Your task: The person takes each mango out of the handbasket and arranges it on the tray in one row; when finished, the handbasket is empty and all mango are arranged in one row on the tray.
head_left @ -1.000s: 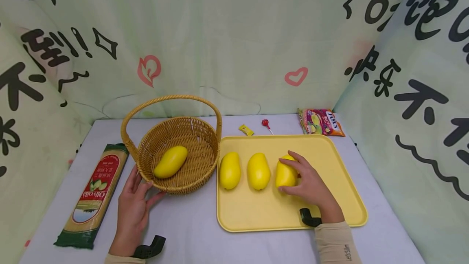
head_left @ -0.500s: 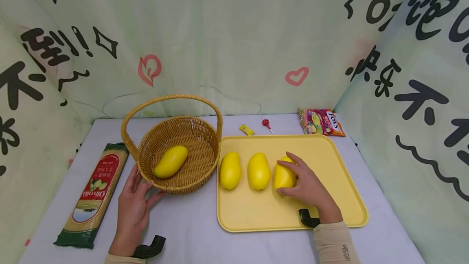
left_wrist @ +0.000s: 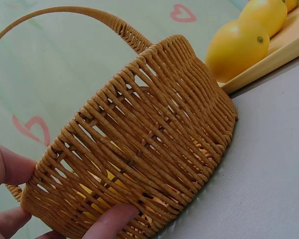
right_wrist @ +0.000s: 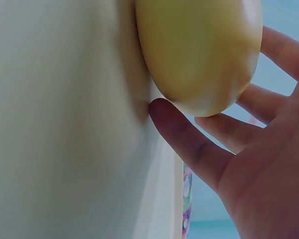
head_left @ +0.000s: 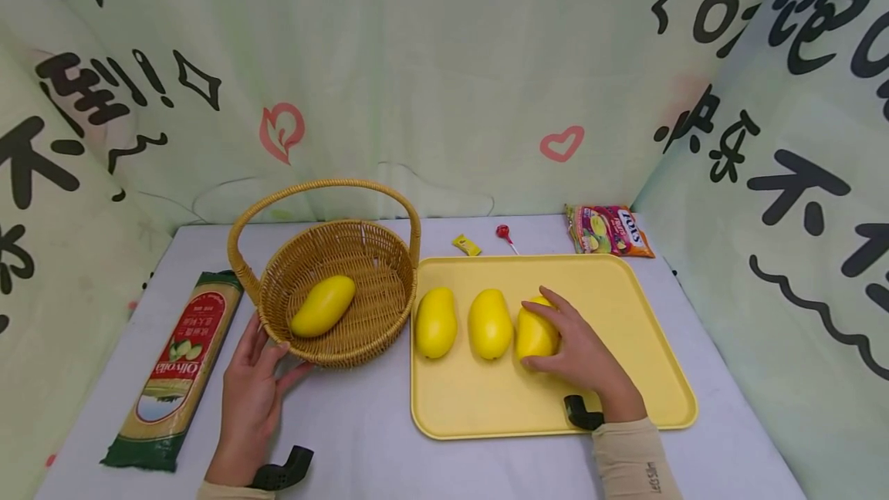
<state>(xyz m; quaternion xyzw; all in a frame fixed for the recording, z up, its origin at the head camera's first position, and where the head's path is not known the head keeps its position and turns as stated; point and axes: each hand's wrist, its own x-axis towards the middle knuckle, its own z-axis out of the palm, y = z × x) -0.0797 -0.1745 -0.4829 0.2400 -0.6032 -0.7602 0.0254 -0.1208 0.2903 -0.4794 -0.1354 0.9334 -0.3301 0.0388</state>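
Mango point(head_left: 535, 332) nudged left by right hand point(head_left: 582, 357).

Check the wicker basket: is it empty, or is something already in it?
Not empty. One yellow mango lies inside the wicker basket; three more mangoes sit on the yellow tray beside it.

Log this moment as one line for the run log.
left hand: touches woven wicker basket | right hand: grips rightmost yellow mango | on: yellow plastic tray
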